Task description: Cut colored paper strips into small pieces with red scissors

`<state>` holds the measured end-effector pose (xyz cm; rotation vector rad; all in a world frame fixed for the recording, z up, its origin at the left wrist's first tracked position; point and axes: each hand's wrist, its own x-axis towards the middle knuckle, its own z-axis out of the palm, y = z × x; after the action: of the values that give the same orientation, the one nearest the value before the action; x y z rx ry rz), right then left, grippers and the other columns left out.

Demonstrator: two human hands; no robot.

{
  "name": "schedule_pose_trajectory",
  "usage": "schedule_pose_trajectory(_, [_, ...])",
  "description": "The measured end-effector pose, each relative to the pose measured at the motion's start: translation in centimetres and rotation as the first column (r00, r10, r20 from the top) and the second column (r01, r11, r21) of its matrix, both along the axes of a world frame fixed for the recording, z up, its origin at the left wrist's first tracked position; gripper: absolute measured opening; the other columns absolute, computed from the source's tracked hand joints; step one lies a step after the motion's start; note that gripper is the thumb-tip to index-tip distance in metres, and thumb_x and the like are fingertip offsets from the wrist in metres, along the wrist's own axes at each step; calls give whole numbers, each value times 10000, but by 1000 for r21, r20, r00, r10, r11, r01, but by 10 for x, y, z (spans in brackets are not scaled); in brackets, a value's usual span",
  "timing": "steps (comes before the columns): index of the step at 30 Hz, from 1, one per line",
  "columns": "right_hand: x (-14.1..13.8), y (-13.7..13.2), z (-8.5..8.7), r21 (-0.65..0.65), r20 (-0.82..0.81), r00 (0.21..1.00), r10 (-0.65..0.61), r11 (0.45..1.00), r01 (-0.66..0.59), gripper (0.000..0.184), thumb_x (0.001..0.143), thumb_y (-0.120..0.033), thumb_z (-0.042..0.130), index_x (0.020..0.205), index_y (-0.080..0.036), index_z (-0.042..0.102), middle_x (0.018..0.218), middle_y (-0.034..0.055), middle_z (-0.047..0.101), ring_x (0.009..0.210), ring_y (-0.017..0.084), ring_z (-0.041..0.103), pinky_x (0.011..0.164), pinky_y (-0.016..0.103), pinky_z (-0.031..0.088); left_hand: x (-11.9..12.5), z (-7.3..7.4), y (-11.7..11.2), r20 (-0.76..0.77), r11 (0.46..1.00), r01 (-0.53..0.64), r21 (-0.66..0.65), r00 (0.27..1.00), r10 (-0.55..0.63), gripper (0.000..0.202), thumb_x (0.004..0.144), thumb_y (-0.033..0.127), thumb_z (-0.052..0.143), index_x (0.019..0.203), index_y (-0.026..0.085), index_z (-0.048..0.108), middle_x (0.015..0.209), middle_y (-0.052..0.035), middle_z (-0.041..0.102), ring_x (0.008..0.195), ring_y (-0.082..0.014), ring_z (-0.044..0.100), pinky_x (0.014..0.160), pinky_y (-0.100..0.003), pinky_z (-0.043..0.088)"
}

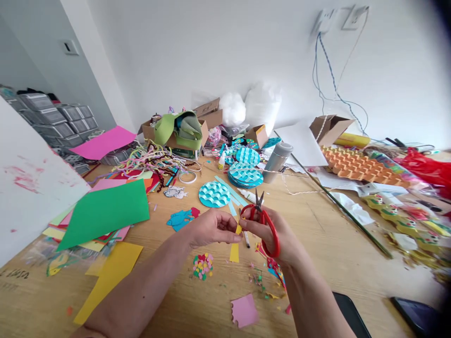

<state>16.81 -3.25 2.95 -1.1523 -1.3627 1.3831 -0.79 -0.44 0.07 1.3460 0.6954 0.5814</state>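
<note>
My left hand (214,228) pinches a small yellow paper piece (238,229) between thumb and fingertips. Red-handled scissors (273,240) hang on my right hand (285,241), their blades pointing up and away from the paper. The right thumb and index fingertips also meet at the yellow piece's edge. Below them a yellow paper strip (234,253) lies on the table, with a pen (246,239) beside it. Beyond my hands lies a round disc with blue wave-shaped paper scales (214,194). Blue fish-shaped paper (181,219) rests to its right-hand neighbour's left, near a red piece.
Green card (109,211) tops a paper stack at left. Small paper dots (203,266), a pink scrap (244,311) and cuttings lie near my forearms. A grey flask (277,162) stands behind; a long green stick (345,220) and orange egg tray (359,164) are at right.
</note>
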Motion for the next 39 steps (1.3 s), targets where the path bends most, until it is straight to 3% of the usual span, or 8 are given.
schedule_pose_trajectory(8, [2, 2, 5, 78, 56, 995, -84, 994, 79, 252, 763, -390, 665, 705, -169, 558, 673, 0, 599, 680, 151, 543, 661, 271, 404, 1, 2, 2, -58, 990, -138, -14, 989, 137, 342, 613, 429, 769, 674, 134, 607, 549, 36, 537, 499, -69, 462, 475, -210, 294])
schedule_pose_trajectory(13, [1, 0, 2, 94, 77, 996, -46, 995, 39, 241, 745, -383, 690, 768, -175, 570, 701, -5, 580, 656, 142, 522, 606, 250, 397, 2, 4, 1, -61, 983, -182, -5, 981, 182, 362, 587, 442, 783, 671, 134, 612, 567, 33, 541, 506, -67, 469, 481, -207, 303])
schedule_pose_trajectory(21, [-2, -7, 8, 102, 183, 983, -20, 995, 2, 327, 682, -443, 744, 742, -183, 555, 628, -24, 550, 572, 128, 473, 520, 238, 360, 6, 12, -2, 103, 902, -429, -44, 896, 431, 356, 557, 448, 790, 600, 139, 618, 507, 48, 471, 456, -46, 339, 442, -211, 222])
schedule_pose_trajectory(26, [-5, -8, 8, 112, 158, 986, -53, 993, 36, 275, 677, -359, 729, 712, -185, 519, 602, -47, 489, 543, 105, 422, 506, 225, 337, 7, 10, -3, 133, 902, -421, -96, 892, 431, 321, 563, 394, 794, 615, 136, 611, 531, 41, 492, 456, -42, 360, 436, -201, 223])
schedule_pose_trajectory(29, [-5, -9, 11, 136, 121, 986, -117, 986, 101, 224, 682, -321, 690, 741, -188, 520, 617, -47, 485, 557, 106, 431, 525, 224, 348, 7, 7, -3, 130, 914, -389, -111, 907, 401, 283, 588, 346, 776, 677, 127, 621, 618, 13, 546, 501, -48, 419, 459, -188, 280])
schedule_pose_trajectory(32, [-5, -11, 16, 158, 126, 980, -151, 979, 131, 181, 698, -328, 639, 737, -194, 524, 638, -39, 485, 567, 113, 447, 537, 231, 368, 3, 6, 2, 156, 915, -396, -78, 902, 403, 366, 569, 194, 736, 916, 144, 631, 855, -33, 609, 630, -80, 515, 525, -190, 372])
schedule_pose_trajectory(36, [-2, -12, 17, 219, 220, 973, -67, 976, 18, 137, 724, -309, 611, 738, -202, 526, 669, -19, 504, 575, 120, 459, 524, 232, 383, -12, 14, 8, 192, 851, -525, 27, 838, 511, 617, 584, 89, 593, 1187, 200, 526, 1122, -73, 578, 853, -134, 575, 696, -238, 462])
schedule_pose_trajectory(39, [-1, -12, 13, 233, 269, 963, 4, 970, -69, 137, 717, -284, 637, 726, -200, 528, 660, -11, 523, 575, 126, 467, 509, 231, 385, -22, 23, 9, 183, 833, -514, 206, 856, 483, 481, 689, 145, 559, 1167, 197, 572, 1121, -65, 611, 975, -164, 570, 827, -273, 452])
